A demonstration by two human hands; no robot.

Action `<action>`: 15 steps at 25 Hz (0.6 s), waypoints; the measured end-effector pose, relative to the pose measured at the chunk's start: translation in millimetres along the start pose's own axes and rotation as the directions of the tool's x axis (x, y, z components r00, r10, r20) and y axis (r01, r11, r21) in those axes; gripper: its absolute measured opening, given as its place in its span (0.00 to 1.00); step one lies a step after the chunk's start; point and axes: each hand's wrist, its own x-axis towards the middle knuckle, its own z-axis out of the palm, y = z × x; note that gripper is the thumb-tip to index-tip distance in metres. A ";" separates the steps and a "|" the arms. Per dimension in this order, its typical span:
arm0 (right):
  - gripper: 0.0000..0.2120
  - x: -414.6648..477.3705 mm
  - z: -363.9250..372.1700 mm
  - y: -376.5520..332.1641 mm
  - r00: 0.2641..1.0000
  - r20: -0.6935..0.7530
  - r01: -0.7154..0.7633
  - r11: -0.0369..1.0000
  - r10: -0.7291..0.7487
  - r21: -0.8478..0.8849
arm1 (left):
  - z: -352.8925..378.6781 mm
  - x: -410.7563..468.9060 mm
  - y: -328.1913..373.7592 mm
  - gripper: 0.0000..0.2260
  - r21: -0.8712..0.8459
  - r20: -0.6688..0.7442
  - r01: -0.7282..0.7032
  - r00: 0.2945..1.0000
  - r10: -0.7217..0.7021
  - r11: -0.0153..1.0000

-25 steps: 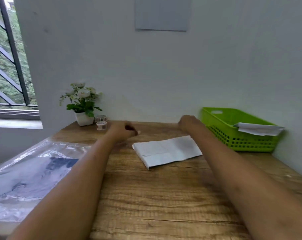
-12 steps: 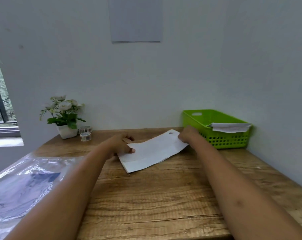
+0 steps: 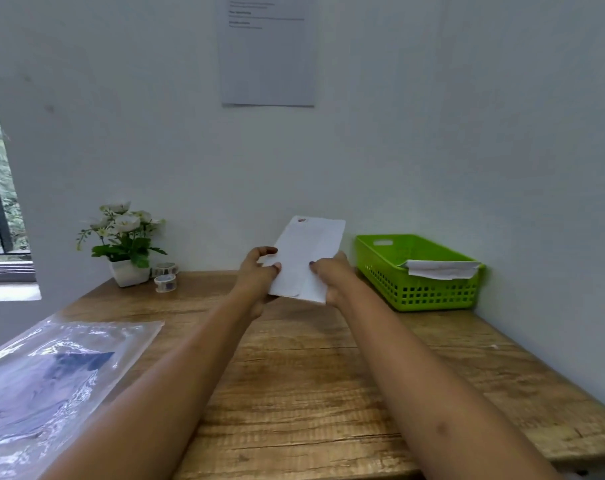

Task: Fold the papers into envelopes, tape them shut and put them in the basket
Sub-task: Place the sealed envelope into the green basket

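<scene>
A white folded paper envelope (image 3: 306, 258) is held up off the wooden table, standing nearly upright with a small red mark near its top edge. My left hand (image 3: 257, 275) grips its lower left side and my right hand (image 3: 330, 277) grips its lower right side. Just to the right stands the green plastic basket (image 3: 432, 292) against the wall, with another folded white paper (image 3: 439, 268) lying across its right end. Two small rolls of tape (image 3: 165, 277) sit near the back left of the table.
A white pot of white flowers (image 3: 126, 244) stands at the back left corner. A clear plastic sleeve (image 3: 51, 375) with dark contents covers the table's left side. A printed sheet (image 3: 268, 53) hangs on the wall; a window is at far left.
The envelope lay flat on the table a second ago; both hands took hold of it and lifted it upright, closer to the basket. The camera view also shifted left and tilted up.
</scene>
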 end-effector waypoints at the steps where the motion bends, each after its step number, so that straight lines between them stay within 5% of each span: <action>1: 0.22 7.5 -0.1 -3.0 1.000 -0.009 0.022 0.999 -0.022 -0.025 | 4.9 3.5 1.5 0.11 0.044 0.005 0.033 0.999 -0.033 0.998; 6: 0.17 54.1 -8.6 -9.5 1.000 -0.017 0.004 0.987 -0.006 -0.163 | -16.6 57.2 22.6 0.10 0.351 0.274 0.262 0.889 -0.366 0.899; 11: 0.17 81.0 -19.1 -25.3 0.995 -0.055 -0.093 0.981 0.085 -0.172 | 4.0 108.8 39.1 0.09 0.310 0.409 0.241 0.839 -0.358 0.920; 15: 0.14 65.2 -43.4 -58.4 0.990 -0.077 -0.134 0.968 0.120 -0.213 | 48.3 97.6 50.4 0.12 0.262 0.364 0.215 0.881 -0.303 0.941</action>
